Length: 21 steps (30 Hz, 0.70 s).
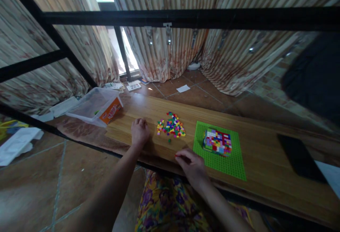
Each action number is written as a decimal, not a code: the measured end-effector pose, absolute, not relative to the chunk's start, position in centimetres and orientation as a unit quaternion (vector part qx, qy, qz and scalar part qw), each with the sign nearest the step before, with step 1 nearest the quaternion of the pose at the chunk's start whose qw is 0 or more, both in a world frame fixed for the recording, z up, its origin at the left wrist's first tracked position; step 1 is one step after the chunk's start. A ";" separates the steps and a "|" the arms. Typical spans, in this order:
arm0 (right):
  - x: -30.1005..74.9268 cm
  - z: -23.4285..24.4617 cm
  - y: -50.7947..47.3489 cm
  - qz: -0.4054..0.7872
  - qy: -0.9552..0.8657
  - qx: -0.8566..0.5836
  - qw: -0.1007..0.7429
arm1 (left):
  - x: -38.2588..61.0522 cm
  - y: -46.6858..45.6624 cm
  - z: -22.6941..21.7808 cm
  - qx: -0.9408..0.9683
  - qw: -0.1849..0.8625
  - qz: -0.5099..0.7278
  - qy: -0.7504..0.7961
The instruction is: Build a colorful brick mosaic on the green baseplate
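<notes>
Between the thumb and finger of my right hand (193, 165) is a small red toy brick (176, 156), pinched low over the front of the table. My left hand (140, 132) rests on the wood with its fingers curled under; anything inside them is hidden. Just right of it lies a loose pile of small coloured bricks (174, 125), with a single green brick (169, 140) apart in front. To the right of my right hand, a green baseplate (220, 168) carries a block-shaped build of many-coloured bricks (217, 141).
A clear plastic bin (90, 106) with an orange label stands at the table's left end. A dark flat tablet-like slab (300, 156) and a white sheet (330, 175) lie at the right. A black metal bar (186, 18) crosses beyond the wooden table (260, 154).
</notes>
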State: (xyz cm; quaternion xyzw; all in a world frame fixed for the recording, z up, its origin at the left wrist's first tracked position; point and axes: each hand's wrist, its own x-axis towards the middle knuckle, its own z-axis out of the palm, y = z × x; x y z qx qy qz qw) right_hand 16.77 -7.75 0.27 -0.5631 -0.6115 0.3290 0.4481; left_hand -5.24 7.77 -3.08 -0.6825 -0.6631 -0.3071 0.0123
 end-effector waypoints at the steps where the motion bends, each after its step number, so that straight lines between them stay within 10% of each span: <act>1: 17.7 0.2 -8.4 0.330 -0.597 -0.576 0.450 | -5.3 7.8 -3.1 -0.684 0.014 -0.305 -0.663; 21: 26.5 0.8 -7.7 0.030 -0.651 -0.652 0.388 | -5.2 8.0 -2.9 -0.685 0.020 -0.301 -0.663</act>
